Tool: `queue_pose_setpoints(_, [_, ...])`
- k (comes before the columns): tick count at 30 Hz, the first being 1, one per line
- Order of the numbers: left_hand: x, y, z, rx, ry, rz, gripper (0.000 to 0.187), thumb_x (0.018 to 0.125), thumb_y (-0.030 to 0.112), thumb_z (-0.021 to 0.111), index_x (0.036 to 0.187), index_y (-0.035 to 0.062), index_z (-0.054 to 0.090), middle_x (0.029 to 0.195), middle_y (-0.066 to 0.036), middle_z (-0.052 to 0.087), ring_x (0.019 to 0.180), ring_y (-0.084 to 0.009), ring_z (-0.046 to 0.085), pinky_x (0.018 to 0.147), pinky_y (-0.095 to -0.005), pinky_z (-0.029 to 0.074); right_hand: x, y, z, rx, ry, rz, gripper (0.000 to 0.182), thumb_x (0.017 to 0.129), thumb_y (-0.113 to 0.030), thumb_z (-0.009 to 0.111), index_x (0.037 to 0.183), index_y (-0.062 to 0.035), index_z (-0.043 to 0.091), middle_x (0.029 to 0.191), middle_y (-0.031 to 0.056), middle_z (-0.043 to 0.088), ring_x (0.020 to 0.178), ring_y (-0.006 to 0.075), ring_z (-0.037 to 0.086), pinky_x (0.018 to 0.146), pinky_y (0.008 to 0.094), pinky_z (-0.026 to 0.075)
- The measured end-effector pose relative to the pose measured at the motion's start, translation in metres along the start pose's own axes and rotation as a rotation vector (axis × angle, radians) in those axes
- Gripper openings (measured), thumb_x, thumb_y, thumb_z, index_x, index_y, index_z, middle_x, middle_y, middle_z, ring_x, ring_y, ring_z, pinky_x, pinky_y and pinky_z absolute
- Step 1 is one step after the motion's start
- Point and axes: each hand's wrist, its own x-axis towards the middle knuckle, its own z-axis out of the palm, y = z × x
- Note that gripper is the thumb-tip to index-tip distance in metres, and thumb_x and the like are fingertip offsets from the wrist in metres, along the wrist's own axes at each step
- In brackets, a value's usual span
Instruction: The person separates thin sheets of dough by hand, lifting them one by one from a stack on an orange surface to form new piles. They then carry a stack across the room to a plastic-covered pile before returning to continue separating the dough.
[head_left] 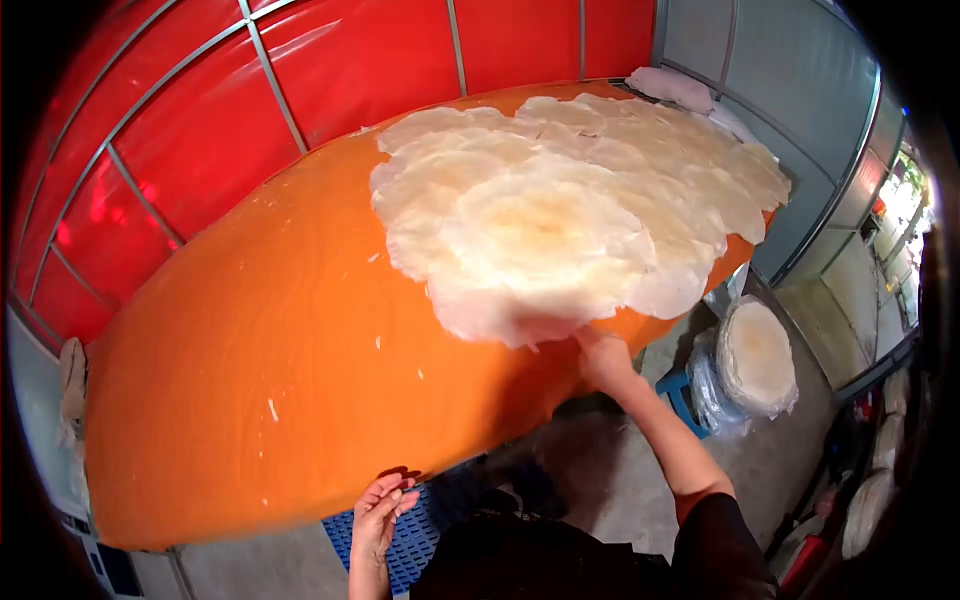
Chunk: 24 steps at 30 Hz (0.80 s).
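Many thin, round, whitish sheets (540,225) lie overlapping on the orange table (260,380), over its middle and right part. My right hand (604,358) is at the lower edge of the pile, closed, with its fingertips by the rim of the sheets; whether it pinches a sheet is hidden. Near the table's front edge, my left hand (386,502) is held with its fingers apart and nothing in them.
A stack of round sheets (756,355) in clear plastic rests on a blue stool (682,402) at the right. A blue perforated mat (412,535) lies on the floor. Red panels (360,60) with metal bars stand behind the table. More round stacks (866,512) are at the lower right.
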Motion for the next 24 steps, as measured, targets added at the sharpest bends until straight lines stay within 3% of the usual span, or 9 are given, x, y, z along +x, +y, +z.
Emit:
queue_pose_setpoints(4, [0.073, 0.044, 0.037, 0.058, -0.099, 0.044, 0.028, 0.080, 0.000, 0.054, 0.108, -0.0027, 0.051, 0.102, -0.019, 0.058, 0.088, -0.0248, 0.060, 0.078, -0.0313, 0.049, 0.091, 0.013, 0.047, -0.222, 0.140, -0.134, 0.029, 0.066, -0.009, 0.055, 0.095, -0.0057, 0.052, 0.099, 0.0139, 0.055, 0.093, 0.0299, 0.052, 0.076, 0.0396, 0.041])
queue_pose_setpoints(8, [0.118, 0.056, 0.060, 0.054, -0.187, 0.010, 0.029, 0.080, 0.001, 0.055, 0.108, -0.0035, 0.050, 0.105, -0.019, 0.056, 0.092, -0.0247, 0.058, 0.082, -0.0339, 0.047, 0.142, 0.035, 0.096, -0.402, 0.051, -0.224, 0.041, 0.071, -0.018, 0.055, 0.108, -0.0040, 0.048, 0.114, 0.0156, 0.049, 0.106, 0.0297, 0.045, 0.090, 0.0392, 0.033])
queue_pose_setpoints(11, [0.136, 0.059, 0.064, 0.027, -0.198, -0.044, 0.030, 0.081, 0.001, 0.053, 0.111, -0.0038, 0.048, 0.107, -0.021, 0.055, 0.095, -0.0262, 0.057, 0.085, -0.0353, 0.046, 0.163, 0.026, 0.083, -0.216, 0.074, -0.224, 0.048, 0.071, -0.019, 0.056, 0.115, -0.0031, 0.045, 0.121, 0.0131, 0.045, 0.114, 0.0253, 0.039, 0.096, 0.0384, 0.028])
queue_pose_setpoints(14, [0.158, 0.061, 0.077, -0.037, -0.220, -0.094, 0.034, 0.080, -0.002, 0.050, 0.114, -0.0041, 0.045, 0.112, -0.022, 0.052, 0.102, -0.0266, 0.053, 0.087, -0.0363, 0.044, 0.195, 0.046, 0.079, -0.197, -0.328, -0.111, 0.046, 0.068, -0.014, 0.058, 0.112, -0.0032, 0.050, 0.119, 0.0120, 0.048, 0.112, 0.0240, 0.044, 0.094, 0.0363, 0.032])
queue_pose_setpoints(16, [0.178, 0.070, 0.101, -0.055, -0.251, -0.100, 0.035, 0.080, -0.003, 0.050, 0.114, -0.0043, 0.045, 0.115, -0.022, 0.050, 0.105, -0.0263, 0.051, 0.089, -0.0367, 0.044, 0.237, 0.113, 0.122, 0.236, -0.360, -0.072, 0.039, 0.066, -0.005, 0.056, 0.104, -0.0036, 0.057, 0.109, 0.0160, 0.055, 0.102, 0.0273, 0.051, 0.089, 0.0356, 0.038])
queue_pose_setpoints(18, [0.204, 0.073, 0.125, -0.143, -0.332, -0.105, 0.034, 0.081, -0.001, 0.049, 0.115, -0.0038, 0.045, 0.117, -0.019, 0.049, 0.108, -0.0268, 0.049, 0.091, -0.0392, 0.041, 0.295, 0.128, 0.066, 0.230, -0.190, -0.270, 0.039, 0.064, 0.003, 0.051, 0.101, -0.0049, 0.060, 0.095, 0.0150, 0.060, 0.090, 0.0246, 0.057, 0.077, 0.0310, 0.045])
queue_pose_setpoints(20, [0.246, 0.060, 0.141, -0.205, -0.420, -0.096, 0.031, 0.083, 0.002, 0.047, 0.114, -0.0030, 0.046, 0.115, -0.018, 0.050, 0.109, -0.0280, 0.048, 0.092, -0.0423, 0.040, 0.333, 0.089, -0.037, 0.349, -0.315, 0.097, 0.038, 0.062, 0.005, 0.048, 0.097, -0.0038, 0.062, 0.083, 0.0159, 0.061, 0.077, 0.0227, 0.057, 0.069, 0.0305, 0.046])
queue_pose_setpoints(23, [0.310, 0.035, 0.175, -0.267, -0.433, -0.183, 0.047, 0.079, -0.001, 0.052, 0.123, -0.0015, 0.035, 0.120, -0.016, 0.045, 0.111, -0.0285, 0.045, 0.093, -0.0407, 0.040, 0.336, 0.058, -0.087, 0.323, -0.314, 0.096, 0.033, 0.062, 0.004, 0.049, 0.090, -0.0027, 0.063, 0.076, 0.0167, 0.060, 0.066, 0.0237, 0.054, 0.064, 0.0308, 0.046])
queue_pose_setpoints(24, [0.324, 0.032, 0.194, -0.273, -0.378, -0.191, 0.052, 0.078, -0.001, 0.054, 0.125, -0.0008, 0.031, 0.120, -0.016, 0.044, 0.111, -0.0282, 0.045, 0.093, -0.0399, 0.040, 0.329, 0.061, -0.077, 0.251, -0.313, -0.040, 0.033, 0.062, 0.003, 0.050, 0.092, -0.0031, 0.063, 0.076, 0.0166, 0.060, 0.067, 0.0242, 0.055, 0.064, 0.0314, 0.046])
